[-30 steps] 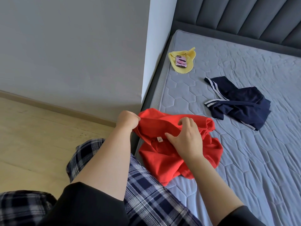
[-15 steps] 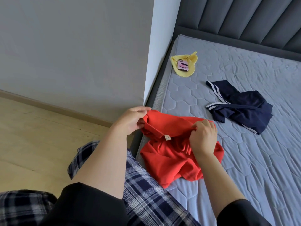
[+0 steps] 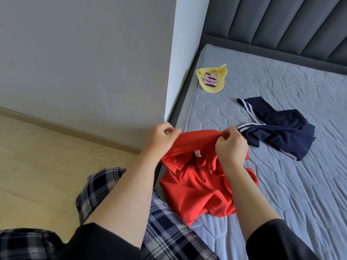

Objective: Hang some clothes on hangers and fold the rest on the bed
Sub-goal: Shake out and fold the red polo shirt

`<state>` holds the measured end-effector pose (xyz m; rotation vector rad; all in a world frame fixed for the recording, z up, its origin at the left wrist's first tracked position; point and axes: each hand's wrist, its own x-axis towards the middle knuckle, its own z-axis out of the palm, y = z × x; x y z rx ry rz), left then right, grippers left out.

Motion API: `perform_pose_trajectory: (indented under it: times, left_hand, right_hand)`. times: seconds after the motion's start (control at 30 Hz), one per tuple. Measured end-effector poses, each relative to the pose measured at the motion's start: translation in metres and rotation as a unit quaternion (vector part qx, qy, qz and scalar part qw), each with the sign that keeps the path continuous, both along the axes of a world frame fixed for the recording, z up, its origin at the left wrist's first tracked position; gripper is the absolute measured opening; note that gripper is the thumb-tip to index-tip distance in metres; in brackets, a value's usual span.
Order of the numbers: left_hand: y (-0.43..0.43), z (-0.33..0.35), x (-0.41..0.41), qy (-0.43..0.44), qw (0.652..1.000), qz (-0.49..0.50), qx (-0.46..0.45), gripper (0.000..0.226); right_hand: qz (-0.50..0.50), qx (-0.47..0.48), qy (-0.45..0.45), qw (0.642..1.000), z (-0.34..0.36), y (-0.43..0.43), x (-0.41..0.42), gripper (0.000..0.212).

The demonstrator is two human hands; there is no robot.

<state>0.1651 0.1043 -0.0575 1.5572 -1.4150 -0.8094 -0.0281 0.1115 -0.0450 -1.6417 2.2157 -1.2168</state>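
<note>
A red garment (image 3: 199,181) hangs crumpled over the near left corner of the grey mattress (image 3: 300,184), a small white label showing near its top. My left hand (image 3: 161,139) pinches its upper edge on the left. My right hand (image 3: 230,147) grips the same edge on the right, so the cloth is stretched and lifted between them. Beyond my right hand, dark blue shorts (image 3: 277,126) with white side stripes lie loose on the mattress.
A yellow cloth (image 3: 217,85) with a pink phone (image 3: 210,79) on it lies near the bed's far left corner. A grey wall (image 3: 84,62) and white pillar stand left of the bed, a dark padded headboard (image 3: 281,25) behind. Wooden floor at left.
Both hands have risen and drawn the red garment's top edge up off the mattress, stretching it between them. My right hand shifted from pressing the cloth to gripping its edge.
</note>
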Motion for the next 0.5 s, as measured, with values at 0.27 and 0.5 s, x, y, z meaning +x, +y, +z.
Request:
perform_pose_trajectory:
  times: [0.27, 0.5]
  left_hand:
    - [-0.002, -0.015, -0.001, -0.337, 0.94, 0.006, 0.05, 0.022]
    - [-0.011, -0.019, 0.021, -0.019, 0.961, 0.114, 0.252, 0.019]
  right_hand:
    - [0.004, -0.056, -0.018, 0.998, 0.005, -0.007, 0.01, 0.014]
    - [-0.014, -0.047, -0.042, 0.998, 0.001, -0.016, 0.008, 0.014]
